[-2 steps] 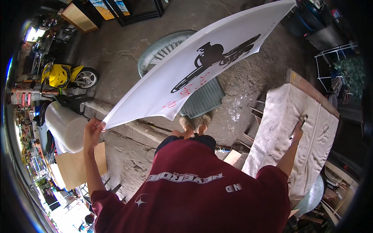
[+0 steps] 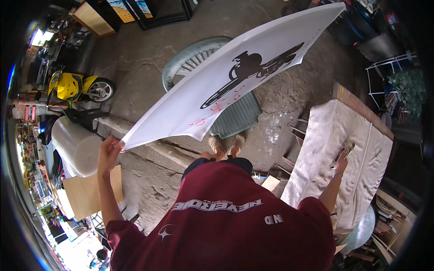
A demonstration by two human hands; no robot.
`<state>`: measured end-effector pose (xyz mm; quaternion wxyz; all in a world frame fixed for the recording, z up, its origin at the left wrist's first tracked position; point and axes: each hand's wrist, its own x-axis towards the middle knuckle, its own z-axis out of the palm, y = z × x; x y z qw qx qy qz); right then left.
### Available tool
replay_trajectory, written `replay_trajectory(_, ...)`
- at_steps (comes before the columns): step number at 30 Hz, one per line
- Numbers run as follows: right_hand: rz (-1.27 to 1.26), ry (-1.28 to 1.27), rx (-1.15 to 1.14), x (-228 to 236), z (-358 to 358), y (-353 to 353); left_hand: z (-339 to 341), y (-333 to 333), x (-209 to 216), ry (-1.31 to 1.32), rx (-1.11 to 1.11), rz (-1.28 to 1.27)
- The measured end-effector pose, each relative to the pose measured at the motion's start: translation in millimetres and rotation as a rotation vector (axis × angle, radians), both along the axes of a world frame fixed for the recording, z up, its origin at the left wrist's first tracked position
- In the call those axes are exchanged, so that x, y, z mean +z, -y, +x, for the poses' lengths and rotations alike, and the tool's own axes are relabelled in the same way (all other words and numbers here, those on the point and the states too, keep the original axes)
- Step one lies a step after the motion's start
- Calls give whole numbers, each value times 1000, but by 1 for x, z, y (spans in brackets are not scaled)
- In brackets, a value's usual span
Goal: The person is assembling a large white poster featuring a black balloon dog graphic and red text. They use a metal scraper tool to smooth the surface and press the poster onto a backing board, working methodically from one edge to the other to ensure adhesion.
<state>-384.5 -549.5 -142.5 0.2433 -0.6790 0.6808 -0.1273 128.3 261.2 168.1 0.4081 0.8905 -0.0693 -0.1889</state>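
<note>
My left hand (image 2: 110, 152) pinches the near left corner of a white sheet (image 2: 217, 77), thumb and fingers closed narrowly on its edge. My right hand (image 2: 341, 165) is wrapped around a small dark tool (image 2: 350, 147), its kind too unclear to name, over a pale cloth (image 2: 309, 149) draped on a bench to my right; I cannot tell if the tool touches the cloth. The sheet slants from my left hand up to the far right, bearing a black silhouette and red handwriting. It partly covers a grey-green plastic chair (image 2: 235, 116) ahead of my feet; whether they touch, I cannot tell. On my left stand a whitish roll (image 2: 81, 149) and, nearer, a tan board (image 2: 92, 192). Farther left is a yellow motorcycle (image 2: 69, 89), and at the far side a black frame (image 2: 167, 21).
</note>
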Motion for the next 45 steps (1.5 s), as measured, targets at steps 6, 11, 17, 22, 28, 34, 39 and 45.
replay_trajectory(6, 162, 29, -92, -1, -54, 34, 12, -1, -3, -23, -82, 165)
replay_trajectory(11, 437, 104, -71, 5, -40, 36, 23, -1, 5, -47, -155, 156)
replay_trajectory(17, 442, 525, -76, 16, 18, 13, 22, 9, 34, -99, -348, 310)
replay_trajectory(22, 247, 462, 181, 38, 70, -115, 53, 8, 32, -116, -594, 301)
replay_trajectory(28, 340, 408, 531, 144, 213, -379, 102, 1, 14, -217, -985, 90)
replay_trajectory(34, 202, 101, 933, 281, 322, -594, 110, -5, -49, -682, -969, -426)
replay_trajectory(39, 175, -30, 1104, 337, 365, -669, 91, -5, -95, -763, -883, -816)
replay_trajectory(45, 50, -104, 1134, 357, 393, -707, 79, 3, -100, -847, -945, -951)
